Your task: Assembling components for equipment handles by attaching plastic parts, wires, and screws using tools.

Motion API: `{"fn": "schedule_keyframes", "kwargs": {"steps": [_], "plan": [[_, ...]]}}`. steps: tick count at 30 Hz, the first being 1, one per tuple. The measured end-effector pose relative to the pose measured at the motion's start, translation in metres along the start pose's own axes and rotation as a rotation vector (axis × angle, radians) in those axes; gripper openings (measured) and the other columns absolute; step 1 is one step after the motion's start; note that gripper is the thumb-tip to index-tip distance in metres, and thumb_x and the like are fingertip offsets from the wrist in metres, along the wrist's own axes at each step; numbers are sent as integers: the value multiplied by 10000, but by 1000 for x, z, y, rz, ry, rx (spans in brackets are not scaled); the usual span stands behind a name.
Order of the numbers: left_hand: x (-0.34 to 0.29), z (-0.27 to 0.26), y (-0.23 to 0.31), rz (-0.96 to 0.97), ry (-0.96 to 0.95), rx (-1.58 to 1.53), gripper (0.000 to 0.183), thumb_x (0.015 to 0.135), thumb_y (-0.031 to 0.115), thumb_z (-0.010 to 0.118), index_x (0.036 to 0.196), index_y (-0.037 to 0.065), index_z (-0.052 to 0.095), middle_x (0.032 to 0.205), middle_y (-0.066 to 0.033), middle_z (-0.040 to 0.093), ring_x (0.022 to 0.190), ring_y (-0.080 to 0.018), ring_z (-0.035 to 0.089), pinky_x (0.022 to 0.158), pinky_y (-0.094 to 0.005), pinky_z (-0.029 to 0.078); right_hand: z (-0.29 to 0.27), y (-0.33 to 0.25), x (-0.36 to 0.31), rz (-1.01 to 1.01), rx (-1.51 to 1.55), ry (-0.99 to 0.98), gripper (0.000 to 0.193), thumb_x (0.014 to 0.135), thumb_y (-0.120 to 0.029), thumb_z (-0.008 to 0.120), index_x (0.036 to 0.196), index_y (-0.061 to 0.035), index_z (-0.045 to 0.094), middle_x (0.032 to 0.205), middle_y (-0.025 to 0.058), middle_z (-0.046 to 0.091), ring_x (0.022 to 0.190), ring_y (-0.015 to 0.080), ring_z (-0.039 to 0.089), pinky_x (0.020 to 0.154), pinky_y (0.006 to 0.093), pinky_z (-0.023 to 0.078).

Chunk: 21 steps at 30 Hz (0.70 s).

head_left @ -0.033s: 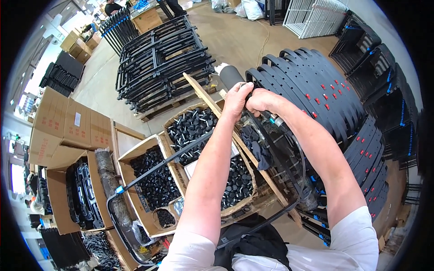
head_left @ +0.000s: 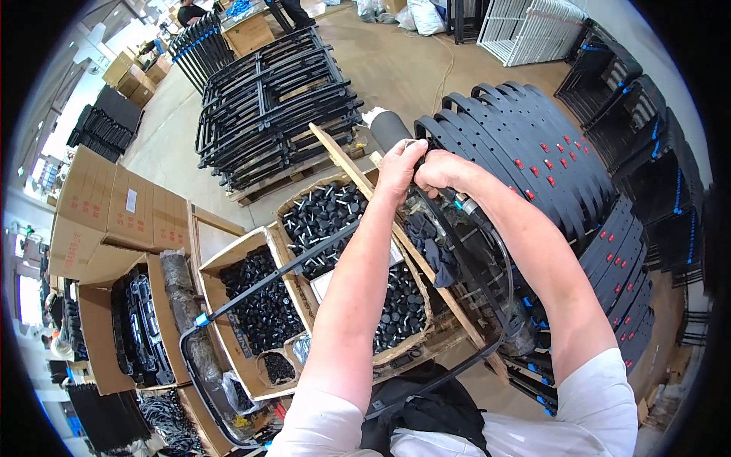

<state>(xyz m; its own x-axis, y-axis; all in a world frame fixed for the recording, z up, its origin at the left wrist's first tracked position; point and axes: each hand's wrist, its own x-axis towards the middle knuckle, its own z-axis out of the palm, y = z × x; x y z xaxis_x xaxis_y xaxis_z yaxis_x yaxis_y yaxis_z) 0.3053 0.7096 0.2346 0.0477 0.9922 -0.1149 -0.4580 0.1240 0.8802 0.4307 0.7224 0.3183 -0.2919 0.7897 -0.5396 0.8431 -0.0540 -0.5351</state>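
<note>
Both hands meet at the far end of a black tubular frame [head_left: 266,276], which loops back toward my body and has a blue fitting on its left side. My left hand [head_left: 400,169] is closed at the frame's end, thumb and fingers pressed together. Right beside it, my right hand [head_left: 443,172] is curled closed where the tube comes out beneath the fingers. Any small part between the hands is hidden. Under my right wrist lies a hand tool [head_left: 470,206] with a teal ring and a cable. A black foam-like roll [head_left: 390,129] stands just beyond my hands.
Boxes of black screw knobs [head_left: 324,209] and small black parts [head_left: 259,301] lie below the frame, beside a wooden slat [head_left: 434,251]. Curved black panels [head_left: 518,145] are stacked at right. Black frames [head_left: 274,107] sit on a pallet ahead; cartons [head_left: 114,209] stand left.
</note>
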Motion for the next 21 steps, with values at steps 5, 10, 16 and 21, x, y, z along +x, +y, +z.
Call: {"fn": "schedule_keyframes", "kwargs": {"steps": [5, 10, 16, 21], "plan": [[-1, 9, 1, 15, -10, -8, 277, 988, 308, 739, 1100, 56, 714, 965, -28, 706, 852, -129, 637, 769, -319, 532, -2, 7, -1, 4, 63, 17, 207, 668, -79, 657, 798, 57, 742, 814, 176, 759, 703, 272, 723, 607, 388, 547], [5, -2, 16, 14, -12, 60, 197, 981, 248, 735, 1051, 63, 738, 963, -37, 710, 866, -151, 650, 763, -332, 542, 3, -17, -17, -2, 107, 71, 186, 679, -63, 656, 800, 62, 723, 790, 182, 741, 656, 272, 707, 574, 397, 549], [-29, -5, 36, 122, -1, 45, 209, 971, 240, 748, 1026, 39, 726, 907, -24, 689, 816, -131, 625, 735, -321, 529, 18, -40, -33, -15, -92, 122, 189, 672, -88, 658, 799, 22, 744, 775, 141, 744, 720, 248, 717, 635, 398, 531], [-78, -57, 70, 180, 57, 116, 212, 993, 234, 733, 1054, 31, 721, 901, -14, 683, 826, -111, 609, 748, -285, 510, 59, -95, -60, -40, -5, 39, 264, 806, -153, 693, 939, 74, 722, 792, 159, 744, 619, 230, 726, 567, 377, 565]]}}
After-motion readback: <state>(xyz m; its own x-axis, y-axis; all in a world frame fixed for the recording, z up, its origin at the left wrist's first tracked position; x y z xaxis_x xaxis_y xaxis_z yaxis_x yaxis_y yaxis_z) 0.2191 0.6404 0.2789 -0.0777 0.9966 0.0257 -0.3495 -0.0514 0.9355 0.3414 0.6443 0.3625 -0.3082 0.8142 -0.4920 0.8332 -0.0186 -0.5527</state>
